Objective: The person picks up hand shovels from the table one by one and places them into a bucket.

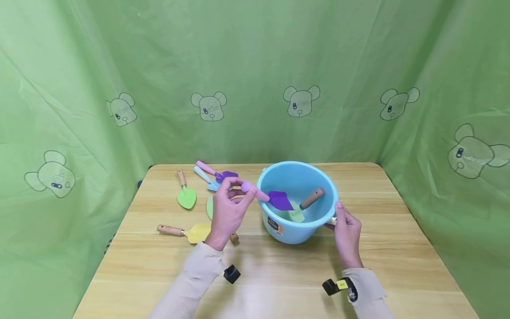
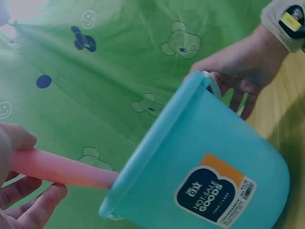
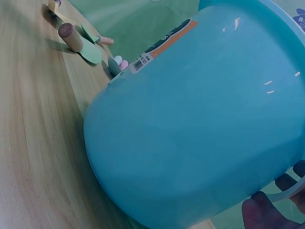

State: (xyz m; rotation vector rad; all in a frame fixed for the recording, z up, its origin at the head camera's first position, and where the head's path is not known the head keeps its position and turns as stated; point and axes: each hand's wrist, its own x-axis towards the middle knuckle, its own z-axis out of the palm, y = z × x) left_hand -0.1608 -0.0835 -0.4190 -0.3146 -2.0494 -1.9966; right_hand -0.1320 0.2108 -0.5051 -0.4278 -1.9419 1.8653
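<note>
My left hand (image 1: 229,212) pinches the pink handle (image 2: 62,169) of a trowel between thumb and fingers. Its purple blade (image 1: 280,201) reaches over the near-left rim into a light blue bucket (image 1: 292,235). Inside the bucket lies a green-bladed garden tool with a wooden handle (image 1: 312,198); its blade is partly covered by the purple one. At the bucket's right side my right hand (image 1: 348,232) holds it, thumb at the rim and fingers by the white carrying handle (image 3: 286,193).
Left of the bucket lie a green trowel (image 1: 186,198), a yellow trowel (image 1: 198,232), a light blue trowel (image 1: 204,175) and another purple trowel (image 1: 227,175). Another green blade (image 1: 209,207) is partly hidden behind my left hand. Green curtains (image 1: 255,133) surround the wooden table (image 1: 398,248).
</note>
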